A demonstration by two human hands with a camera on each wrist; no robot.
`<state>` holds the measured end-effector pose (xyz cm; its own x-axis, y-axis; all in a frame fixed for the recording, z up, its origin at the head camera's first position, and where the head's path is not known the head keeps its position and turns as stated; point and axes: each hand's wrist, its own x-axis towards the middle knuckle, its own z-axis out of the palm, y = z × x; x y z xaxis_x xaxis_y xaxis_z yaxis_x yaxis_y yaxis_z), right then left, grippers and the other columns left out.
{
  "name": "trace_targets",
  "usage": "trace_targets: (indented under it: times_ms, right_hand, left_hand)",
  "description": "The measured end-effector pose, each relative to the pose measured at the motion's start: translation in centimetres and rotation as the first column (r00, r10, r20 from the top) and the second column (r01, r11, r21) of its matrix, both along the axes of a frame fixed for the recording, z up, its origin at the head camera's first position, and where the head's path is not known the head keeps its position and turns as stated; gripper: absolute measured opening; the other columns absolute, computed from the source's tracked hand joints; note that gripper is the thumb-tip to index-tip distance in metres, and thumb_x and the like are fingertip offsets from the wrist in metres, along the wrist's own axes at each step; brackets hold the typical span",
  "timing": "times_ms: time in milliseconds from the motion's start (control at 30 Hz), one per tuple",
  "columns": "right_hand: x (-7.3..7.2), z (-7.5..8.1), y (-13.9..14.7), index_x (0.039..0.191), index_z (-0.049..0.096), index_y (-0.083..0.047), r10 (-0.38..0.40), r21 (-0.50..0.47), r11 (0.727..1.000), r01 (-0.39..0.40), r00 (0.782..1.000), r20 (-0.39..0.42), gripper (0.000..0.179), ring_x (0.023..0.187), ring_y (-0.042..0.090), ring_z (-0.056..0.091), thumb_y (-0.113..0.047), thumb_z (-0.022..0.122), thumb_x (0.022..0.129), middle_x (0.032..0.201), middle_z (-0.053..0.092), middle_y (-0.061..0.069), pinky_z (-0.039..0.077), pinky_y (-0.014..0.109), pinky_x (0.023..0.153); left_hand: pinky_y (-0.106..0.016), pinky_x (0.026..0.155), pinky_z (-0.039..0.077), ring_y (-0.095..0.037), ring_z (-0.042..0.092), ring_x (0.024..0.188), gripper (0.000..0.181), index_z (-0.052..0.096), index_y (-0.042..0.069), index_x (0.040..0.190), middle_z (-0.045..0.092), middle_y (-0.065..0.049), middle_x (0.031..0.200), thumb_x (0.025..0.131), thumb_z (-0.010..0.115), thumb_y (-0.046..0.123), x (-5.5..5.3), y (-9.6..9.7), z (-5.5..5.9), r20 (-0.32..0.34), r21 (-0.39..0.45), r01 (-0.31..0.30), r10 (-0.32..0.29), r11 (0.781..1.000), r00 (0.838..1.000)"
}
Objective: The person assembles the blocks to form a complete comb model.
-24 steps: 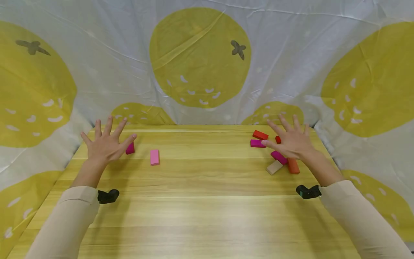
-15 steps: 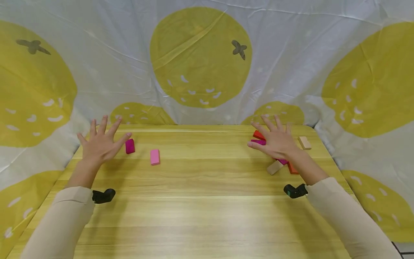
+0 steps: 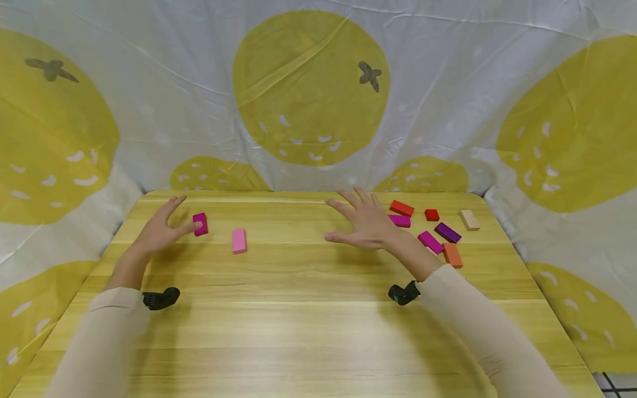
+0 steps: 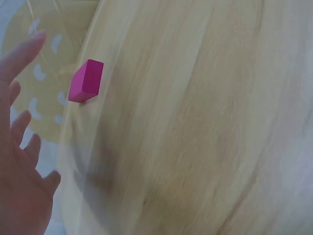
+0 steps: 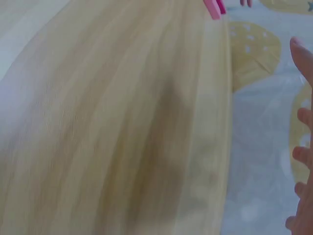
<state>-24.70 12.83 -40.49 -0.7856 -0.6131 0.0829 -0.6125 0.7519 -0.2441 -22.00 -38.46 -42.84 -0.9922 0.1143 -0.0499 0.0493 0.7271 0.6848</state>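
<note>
My left hand (image 3: 160, 228) hovers over the left side of the table, fingers extended. In the head view its thumb overlaps a magenta block (image 3: 200, 227); in the left wrist view that same magenta block (image 4: 87, 82) stands apart from the hand. A light pink block (image 3: 239, 241) lies a little to the right, with no hand on it. My right hand (image 3: 369, 222) is spread above the middle-right of the table and holds nothing. The right wrist view shows its fingers (image 5: 304, 154) at the right edge and the pink block (image 5: 212, 9) at the top.
On the right lie several blocks: red (image 3: 402, 208), a shorter red one (image 3: 432, 215), magenta (image 3: 430, 242), purple (image 3: 448, 232), orange (image 3: 452, 255) and pale wood (image 3: 469, 220). A white cloth with yellow fruit print (image 3: 308, 88) hangs behind the wooden table (image 3: 308, 337).
My right hand has moved left, away from the right-hand blocks, uncovering most of them. My left hand has turned, and its thumb now reaches over the magenta block in the head view.
</note>
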Motion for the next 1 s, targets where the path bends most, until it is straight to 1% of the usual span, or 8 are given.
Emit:
trace_targets:
  times_ms: [100,167,267,367,533,667,833,1000]
  right_hand:
    - [0.0,-0.8,-2.0,0.164,0.033,-0.031,0.068,-0.040,0.997,-0.067,0.997,0.028,0.091,0.153,0.045,0.014,-0.079,0.053,0.090,0.168,0.025,0.010,0.014,0.072,0.115]
    - [-0.2,-1.4,-3.4,0.164,0.031,-0.029,0.120,-0.074,0.991,-0.115,0.991,0.057,0.091,0.153,0.044,0.015,-0.076,0.055,0.091,0.168,0.026,0.011,0.015,0.070,0.116]
    - [-0.4,-2.3,-5.7,0.165,0.031,-0.025,0.189,-0.138,0.975,-0.173,0.976,0.110,0.091,0.154,0.039,0.018,-0.071,0.060,0.092,0.167,0.028,0.010,0.018,0.063,0.119]
    - [-0.4,-3.1,-8.0,0.165,0.030,-0.022,0.231,-0.198,0.960,-0.197,0.958,0.167,0.092,0.154,0.031,0.019,-0.068,0.064,0.092,0.166,0.029,0.009,0.021,0.055,0.121]
    - [-0.2,-4.4,-11.0,0.164,0.032,-0.023,0.253,-0.238,0.951,-0.200,0.943,0.218,0.092,0.153,0.021,0.022,-0.066,0.067,0.091,0.165,0.031,0.002,0.023,0.046,0.121]
    - [0.0,-5.2,-12.9,0.164,0.033,-0.023,0.272,-0.241,0.946,-0.219,0.938,0.215,0.092,0.151,0.019,0.025,-0.067,0.067,0.090,0.164,0.034,-0.001,0.022,0.040,0.121]
    - [0.0,-5.9,-15.1,0.163,0.034,-0.023,0.265,-0.244,0.946,-0.213,0.941,0.208,0.091,0.149,0.019,0.030,-0.064,0.069,0.091,0.162,0.038,0.001,0.023,0.036,0.121]
    - [0.0,-6.5,-17.6,0.163,0.033,-0.019,0.253,-0.236,0.951,-0.202,0.943,0.214,0.089,0.149,0.017,0.030,-0.058,0.071,0.092,0.162,0.039,0.001,0.021,0.032,0.121]
  left_hand:
    - [-0.080,0.109,0.012,-0.055,0.000,0.150,0.096,0.006,0.018,0.168,-0.003,-0.023,0.170,0.100,0.069,0.042,-0.1,-0.1,-0.4,0.071,0.053,-0.023,0.019,0.998,0.997]
    - [-0.077,0.111,0.014,-0.053,0.004,0.151,0.098,0.008,0.018,0.168,0.002,-0.024,0.170,0.098,0.072,0.041,-0.3,-0.2,-0.6,0.105,0.082,-0.030,0.022,0.996,0.994]
    - [-0.073,0.114,0.013,-0.051,0.006,0.152,0.099,0.011,0.014,0.168,0.007,-0.027,0.168,0.096,0.076,0.037,-0.7,-0.3,-1.0,0.146,0.108,-0.007,-0.009,0.994,0.989]
    - [-0.071,0.116,0.009,-0.051,0.005,0.152,0.101,0.013,0.010,0.167,0.011,-0.029,0.167,0.094,0.079,0.033,-1.0,-0.3,-1.4,0.170,0.094,0.019,-0.035,0.995,0.985]
    - [-0.071,0.116,0.004,-0.051,-0.001,0.152,0.103,0.014,0.006,0.166,0.012,-0.026,0.168,0.092,0.082,0.027,-1.4,-0.5,-1.9,0.171,0.081,0.036,-0.049,0.996,0.984]
    - [-0.070,0.116,0.003,-0.050,-0.002,0.153,0.102,0.014,0.006,0.166,0.011,-0.026,0.168,0.091,0.082,0.023,-1.4,-0.6,-2.2,0.172,0.105,0.035,-0.053,0.994,0.984]
    - [-0.071,0.116,0.003,-0.052,-0.002,0.152,0.100,0.015,0.006,0.166,0.008,-0.029,0.168,0.092,0.081,0.022,-1.4,-0.7,-2.3,0.176,0.101,0.027,-0.045,0.995,0.983]
    - [-0.071,0.116,0.005,-0.053,0.002,0.151,0.095,0.020,0.006,0.165,0.010,-0.031,0.167,0.093,0.080,0.022,-1.5,-0.5,-2.2,0.169,0.097,0.014,-0.031,0.995,0.985]
